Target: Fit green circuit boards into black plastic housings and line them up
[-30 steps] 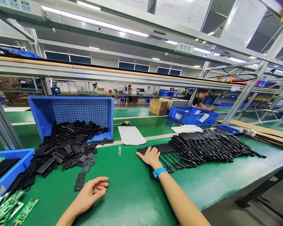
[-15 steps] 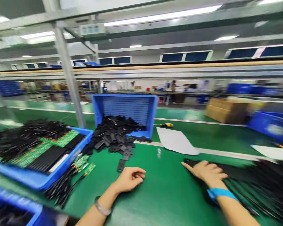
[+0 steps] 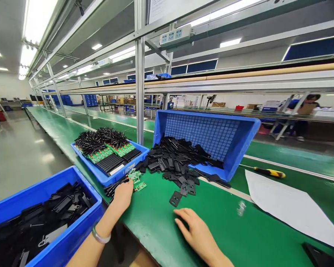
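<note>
My feed's bright, white light. Ceiling tubes [image 3: 40, 20] left of the post [image 3: 139, 89] blow out; glare spots on the floor [image 3: 16, 148], same side. Dark shade under the table [image 3: 156, 218], below the post. I see wide-lens stretch toward the edges; mostly sharp.

PCBs [image 3: 124, 149] in tray [image 3: 105, 180] L, casings [image 3: 180, 159] in bin [image 3: 203, 129] ctr, paper [image 3: 289, 209] R, poss. another casing [image 3: 323, 256] btm R
</note>
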Motion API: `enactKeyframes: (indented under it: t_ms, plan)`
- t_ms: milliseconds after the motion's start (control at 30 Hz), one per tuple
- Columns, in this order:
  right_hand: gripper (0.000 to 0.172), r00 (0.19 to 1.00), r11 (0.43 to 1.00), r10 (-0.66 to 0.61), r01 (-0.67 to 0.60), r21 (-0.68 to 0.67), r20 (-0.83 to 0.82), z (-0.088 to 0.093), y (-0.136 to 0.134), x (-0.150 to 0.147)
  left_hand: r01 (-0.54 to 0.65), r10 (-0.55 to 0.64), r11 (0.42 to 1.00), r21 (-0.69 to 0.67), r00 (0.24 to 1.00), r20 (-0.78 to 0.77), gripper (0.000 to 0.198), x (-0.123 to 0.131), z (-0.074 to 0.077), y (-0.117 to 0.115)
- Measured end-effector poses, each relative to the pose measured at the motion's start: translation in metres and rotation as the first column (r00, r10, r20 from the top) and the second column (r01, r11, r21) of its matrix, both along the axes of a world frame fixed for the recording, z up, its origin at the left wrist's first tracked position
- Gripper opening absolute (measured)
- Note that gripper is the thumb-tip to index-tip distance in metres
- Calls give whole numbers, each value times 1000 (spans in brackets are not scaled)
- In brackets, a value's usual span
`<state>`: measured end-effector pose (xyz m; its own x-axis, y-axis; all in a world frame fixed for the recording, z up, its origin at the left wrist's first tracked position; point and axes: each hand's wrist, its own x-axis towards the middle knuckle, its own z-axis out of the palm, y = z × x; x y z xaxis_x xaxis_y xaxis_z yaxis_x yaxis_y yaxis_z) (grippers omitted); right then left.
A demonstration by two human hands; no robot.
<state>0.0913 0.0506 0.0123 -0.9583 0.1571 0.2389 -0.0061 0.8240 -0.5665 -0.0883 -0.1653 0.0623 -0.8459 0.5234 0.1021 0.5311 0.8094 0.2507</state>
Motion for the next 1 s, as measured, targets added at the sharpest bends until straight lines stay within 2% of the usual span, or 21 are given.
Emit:
enactKeyframes:
  t_ms: [67, 133, 167, 200, 233, 300, 333, 367, 400, 433, 467, 533, 633, 700, 767, 867, 1000]
  plan:
    - [32, 997, 992, 73, -74, -102, -20, -3, -7, 4, 27, -27, 999, 28, 999, -18, 26, 0, 0, -9]
    - [30, 996, 959, 87, -94, -267, -36, -4, -8, 7, 106, -101, 979, 173, 994, -35, 23, 7, 1, -4]
    - [32, 996, 915, 76, -85, -394, -38, -4, -8, 7, 163, -166, 946, 279, 986, -13, 20, 12, 2, 2]
    - [38, 998, 836, 54, -67, -545, -40, -5, -8, 6, 225, -258, 894, 387, 966, 35, 18, 19, 3, 11]
    - [47, 999, 714, 24, -48, -699, -44, -6, -8, 5, 282, -370, 831, 479, 923, 100, 17, 25, 3, 21]
    - [67, 998, 380, -37, -30, -925, -47, -9, -7, 2, 373, -568, 732, 571, 797, 207, 19, 33, 4, 43]
    - [72, 997, 222, -70, -27, -975, -44, -10, -7, 1, 415, -613, 715, 563, 759, 219, 21, 32, 4, 54]
    - [73, 994, 105, -106, -23, -994, -34, -11, -6, 0, 449, -608, 737, 505, 766, 206, 24, 28, 4, 64]
    - [72, 989, 36, -144, -14, -999, -19, -11, -6, 0, 457, -559, 790, 410, 811, 173, 28, 20, 4, 74]
    - [69, 984, 7, -177, -3, -1000, -4, -10, -5, 0, 428, -480, 853, 299, 868, 127, 34, 8, 4, 83]
    - [66, 978, 8, -208, 8, -1000, 6, -10, -4, 0, 367, -387, 911, 191, 919, 79, 43, -7, 4, 92]
    - [56, 970, 55, -243, 23, -998, 9, -8, -3, 0, 224, -227, 972, 73, 973, 32, 64, -40, 3, 106]
    - [51, 979, 143, -203, 34, -989, 4, -9, -2, -3, 94, -95, 995, 13, 994, 60, 82, -81, -2, 125]
    - [53, 987, 182, -158, 36, -983, 7, -12, -1, -5, 56, -53, 998, -32, 994, 91, 87, -92, -8, 136]
    - [56, 992, 201, -130, 30, -979, 4, -16, -1, -7, 40, -34, 997, -62, 994, 105, 88, -88, -14, 147]
    - [59, 994, 205, -111, 24, -979, 1, -20, 0, -9, 32, -24, 995, -93, 996, 87, 84, -66, -21, 156]
    - [57, 991, 205, -134, 47, -978, 20, -15, -1, -7, 110, -97, 986, -126, 990, 107, 80, -33, -17, 148]
